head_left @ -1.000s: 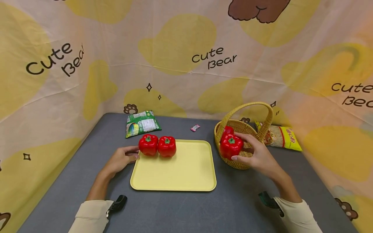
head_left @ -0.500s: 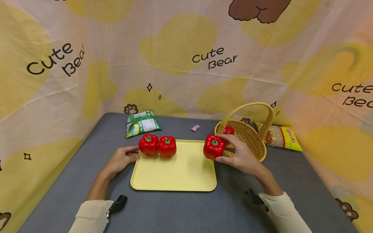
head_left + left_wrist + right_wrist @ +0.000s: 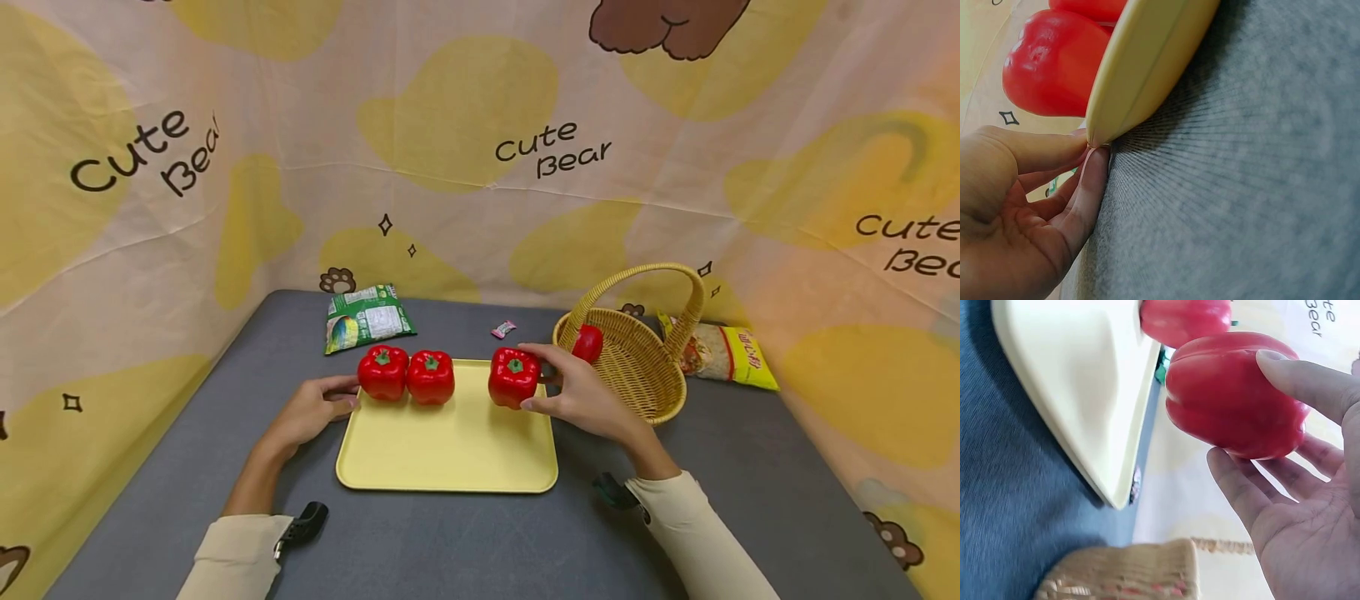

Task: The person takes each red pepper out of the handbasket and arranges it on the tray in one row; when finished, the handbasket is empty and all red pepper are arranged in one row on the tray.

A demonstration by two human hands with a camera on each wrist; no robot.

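Note:
My right hand (image 3: 581, 398) grips a red bell pepper (image 3: 514, 377) between thumb and fingers, over the right part of the yellow tray (image 3: 450, 458). In the right wrist view this held pepper (image 3: 1235, 394) hangs above the level of the tray (image 3: 1079, 375). My left hand (image 3: 311, 410) pinches the tray's left rim; the left wrist view has the thumb on top and fingers below the edge (image 3: 1129, 81). Two more red bell peppers (image 3: 383, 373) (image 3: 431, 377) sit side by side at the tray's back left. Another red pepper (image 3: 588, 343) lies in the wicker basket (image 3: 637, 367).
The wicker basket with its tall handle stands right of the tray. Behind it lies a yellow snack bag (image 3: 731, 354). A green packet (image 3: 367, 319) is at the back left, and a small pink wrapped candy (image 3: 503, 329) lies behind the tray. Printed cloth walls surround the grey table (image 3: 450, 550).
My right hand has carried the bell pepper left, from above the basket to over the tray's right part. The pepper in the basket has shifted and tilted. My left hand stays at the rim.

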